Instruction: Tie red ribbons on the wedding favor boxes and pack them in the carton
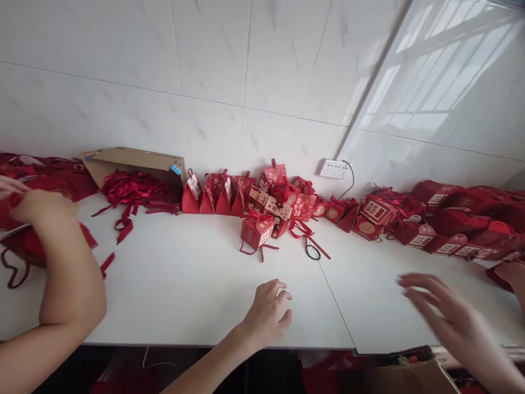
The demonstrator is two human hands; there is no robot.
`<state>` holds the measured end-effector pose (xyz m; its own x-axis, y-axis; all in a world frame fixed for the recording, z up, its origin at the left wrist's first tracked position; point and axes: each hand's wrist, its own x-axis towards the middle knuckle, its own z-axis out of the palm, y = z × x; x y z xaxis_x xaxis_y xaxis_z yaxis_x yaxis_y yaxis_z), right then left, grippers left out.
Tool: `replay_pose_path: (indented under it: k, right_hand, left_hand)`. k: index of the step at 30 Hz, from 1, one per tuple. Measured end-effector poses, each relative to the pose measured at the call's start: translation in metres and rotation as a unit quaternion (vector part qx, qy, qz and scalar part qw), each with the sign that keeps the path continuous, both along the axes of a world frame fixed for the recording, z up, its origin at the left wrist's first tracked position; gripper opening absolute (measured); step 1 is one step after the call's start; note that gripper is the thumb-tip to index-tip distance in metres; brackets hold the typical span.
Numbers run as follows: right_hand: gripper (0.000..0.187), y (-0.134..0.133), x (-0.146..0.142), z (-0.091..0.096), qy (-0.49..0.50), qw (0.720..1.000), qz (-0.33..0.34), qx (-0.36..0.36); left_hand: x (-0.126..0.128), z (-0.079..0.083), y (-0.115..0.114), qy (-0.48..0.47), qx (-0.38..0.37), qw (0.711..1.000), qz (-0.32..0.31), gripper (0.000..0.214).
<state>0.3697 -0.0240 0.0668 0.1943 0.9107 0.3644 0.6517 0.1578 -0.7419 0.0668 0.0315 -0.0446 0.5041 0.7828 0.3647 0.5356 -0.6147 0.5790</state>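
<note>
So my left hand (268, 309) is hanging over the white table (184, 295) with its fingers loosely curled around nothing, and my right hand (447, 312) is spreading out, blurry but looking empty too. The front box (256, 234), a red one, is sitting just past my left hand, not touching it, with its cords trailing on the table. It's closed, so I'm not seeing what's inside. Over to the left, a carton (133, 157) is lying on its side, holding a heap of red ribbons (133, 186), and a few are spilling out. Another carton (414, 378) is poking up below the table edge; can't tell what's in it. Pointy boxes (191, 198) are lining up by the wall, a pile (303, 207) is crowding right behind the front box, and a black loop (313, 252) is lying beside it. More boxes (459, 227) are stacking up beyond my right hand, and a co-worker's arm (71, 268) is taking up the left end.
</note>
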Motion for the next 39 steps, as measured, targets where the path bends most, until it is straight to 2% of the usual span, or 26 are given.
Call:
replay_pose_path:
  k: [2, 4, 6, 8, 11, 13, 15, 16, 18, 20, 21, 22, 23, 24, 27, 29, 32, 35, 37, 39]
  right_hand:
    - [0.022, 0.056, -0.054, -0.004, -0.086, 0.990, 0.109, -0.027]
    - [0.033, 0.108, -0.113, -0.013, -0.126, 0.973, 0.191, -0.042]
    - [0.053, 0.150, -0.163, -0.025, -0.123, 0.972, 0.178, -0.088]
    - [0.065, 0.180, -0.197, -0.035, -0.106, 0.975, 0.159, -0.116]
    - [0.078, 0.205, -0.222, -0.041, -0.097, 0.975, 0.147, -0.135]
    - [0.085, 0.209, -0.228, -0.041, -0.096, 0.974, 0.141, -0.151]
    - [0.091, 0.202, -0.227, -0.041, -0.097, 0.971, 0.145, -0.162]
    - [0.094, 0.193, -0.223, -0.041, -0.095, 0.970, 0.154, -0.162]
    - [0.098, 0.170, -0.209, -0.042, -0.079, 0.964, 0.201, -0.158]
    - [0.101, 0.143, -0.189, -0.046, -0.040, 0.943, 0.283, -0.171]
    - [0.100, 0.129, -0.178, -0.051, -0.015, 0.928, 0.325, -0.181]
    - [0.099, 0.116, -0.167, -0.056, 0.006, 0.917, 0.352, -0.187]
    - [0.096, 0.104, -0.158, -0.062, 0.018, 0.917, 0.352, -0.187]
    - [0.092, 0.093, -0.150, -0.069, 0.023, 0.929, 0.323, -0.177]
    - [0.076, 0.064, -0.140, -0.084, 0.035, 0.980, 0.143, -0.131]
    - [0.060, 0.045, -0.146, -0.087, 0.080, 0.986, 0.078, -0.122]
    - [0.045, 0.022, -0.167, -0.082, 0.122, 0.977, 0.122, -0.123]
    - [0.046, 0.010, -0.182, -0.077, 0.087, 0.973, 0.185, -0.109]
    - [0.046, 0.010, -0.182, -0.078, 0.073, 0.975, 0.184, -0.102]
    - [0.041, 0.013, -0.178, -0.081, 0.081, 0.980, 0.155, -0.092]
  left_hand:
    - [-0.012, -0.005, -0.012, -0.051, -0.029, 0.998, 0.023, 0.019]
    - [-0.018, -0.011, -0.021, -0.103, -0.077, 0.991, 0.042, 0.016]
    - [-0.022, -0.017, -0.026, -0.145, -0.119, 0.980, 0.064, 0.016]
    - [-0.024, -0.022, -0.028, -0.171, -0.140, 0.973, 0.070, 0.017]
    - [-0.025, -0.027, -0.029, -0.189, -0.145, 0.969, 0.062, 0.016]
    - [-0.025, -0.027, -0.031, -0.215, -0.134, 0.966, 0.059, 0.015]
    - [-0.028, -0.025, -0.034, -0.279, -0.115, 0.951, 0.066, 0.013]
    - [-0.032, -0.023, -0.035, -0.325, -0.112, 0.935, 0.088, 0.014]
    - [-0.044, -0.016, -0.035, -0.426, -0.112, 0.879, 0.182, 0.017]
    - [-0.061, -0.008, -0.030, -0.493, -0.099, 0.811, 0.300, 0.016]
    - [-0.069, -0.004, -0.025, -0.509, -0.077, 0.792, 0.329, 0.016]
    - [-0.077, -0.001, -0.019, -0.508, -0.063, 0.790, 0.339, 0.016]
    - [-0.083, 0.002, -0.013, -0.489, -0.065, 0.803, 0.334, 0.015]
    - [-0.086, 0.004, -0.007, -0.478, -0.077, 0.813, 0.322, 0.014]
    - [-0.084, 0.008, 0.009, -0.425, -0.124, 0.859, 0.257, 0.021]
    - [-0.074, 0.009, 0.012, -0.376, -0.150, 0.889, 0.214, 0.032]
    - [-0.058, 0.009, 0.007, -0.340, -0.151, 0.909, 0.189, 0.037]
    - [-0.049, 0.004, -0.008, -0.339, -0.124, 0.913, 0.192, 0.029]
    - [-0.049, 0.001, -0.019, -0.349, -0.112, 0.909, 0.197, 0.023]
    - [-0.053, -0.001, -0.026, -0.359, -0.080, 0.902, 0.225, 0.020]
